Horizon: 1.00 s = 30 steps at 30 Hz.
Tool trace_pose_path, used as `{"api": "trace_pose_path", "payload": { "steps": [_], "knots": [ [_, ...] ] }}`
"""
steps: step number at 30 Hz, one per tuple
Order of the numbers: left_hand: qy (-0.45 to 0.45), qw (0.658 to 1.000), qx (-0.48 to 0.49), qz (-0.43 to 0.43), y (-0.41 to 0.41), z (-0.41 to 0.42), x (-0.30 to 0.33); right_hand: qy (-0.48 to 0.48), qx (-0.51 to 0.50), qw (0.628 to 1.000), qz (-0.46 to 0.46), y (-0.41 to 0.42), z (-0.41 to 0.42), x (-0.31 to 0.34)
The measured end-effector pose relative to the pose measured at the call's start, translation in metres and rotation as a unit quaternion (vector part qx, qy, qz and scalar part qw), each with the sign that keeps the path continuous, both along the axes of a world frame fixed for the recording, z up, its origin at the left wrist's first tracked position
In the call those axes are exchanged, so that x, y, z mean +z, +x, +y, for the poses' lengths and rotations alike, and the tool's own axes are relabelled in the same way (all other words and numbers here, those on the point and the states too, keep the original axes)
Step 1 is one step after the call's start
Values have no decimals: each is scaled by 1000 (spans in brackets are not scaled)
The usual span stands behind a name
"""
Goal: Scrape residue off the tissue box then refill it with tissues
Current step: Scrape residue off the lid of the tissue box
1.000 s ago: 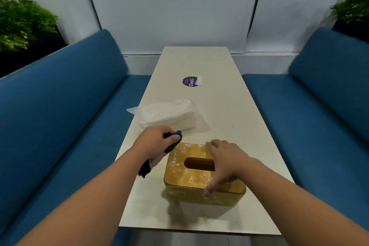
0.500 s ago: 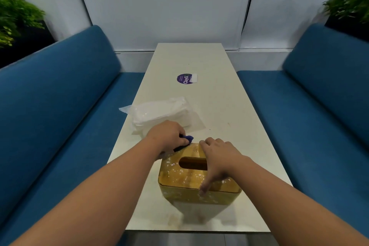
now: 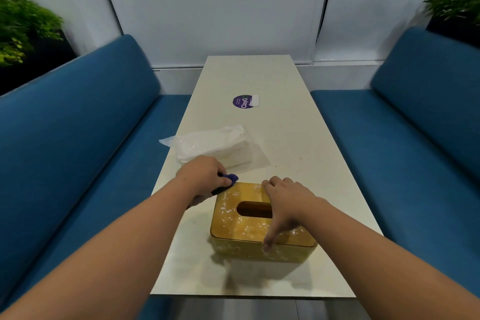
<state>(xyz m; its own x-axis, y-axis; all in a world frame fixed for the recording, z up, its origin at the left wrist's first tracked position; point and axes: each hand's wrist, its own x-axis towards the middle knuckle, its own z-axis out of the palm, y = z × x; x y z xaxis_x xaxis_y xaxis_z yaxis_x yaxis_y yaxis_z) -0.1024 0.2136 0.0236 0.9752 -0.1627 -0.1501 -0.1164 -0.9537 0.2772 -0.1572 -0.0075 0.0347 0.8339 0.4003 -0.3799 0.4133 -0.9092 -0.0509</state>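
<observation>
A wooden tissue box [image 3: 241, 226] with an oval slot and white residue specks on its lid stands near the front of the table. My right hand [image 3: 284, 204] lies flat on the lid's right side, thumb down the front edge. My left hand [image 3: 205, 176] grips a scraper [image 3: 230, 179] with a dark blue handle, held at the box's far left corner; its blade is hidden under the hand. A pack of white tissues [image 3: 215, 147] in clear plastic lies just behind my left hand.
The long cream table [image 3: 298, 143] carries a round purple sticker [image 3: 243, 101] farther back. Blue upholstered benches [image 3: 78, 143] run along both sides. Potted plants [image 3: 23, 26] stand behind the backrests at left and right.
My left hand with the scraper has moved from the box's left side up to its far left corner. My right hand has stayed on the lid. The view has shifted slightly.
</observation>
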Motion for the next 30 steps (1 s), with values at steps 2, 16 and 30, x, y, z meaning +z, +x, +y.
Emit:
{"api": "trace_pose_path", "payload": {
  "steps": [2, 16, 30],
  "knots": [
    [-38, 999, 2, -15, -3, -9, -2, -1, 0, 1000, 3, 0, 0, 1],
    [17, 995, -95, -24, -31, 2, 0, -1, -3, 1000, 12, 0, 0, 2],
    [43, 992, -101, -66, -27, -21, 9, 3, -10, 1000, 13, -1, 1, 2]
  ]
}}
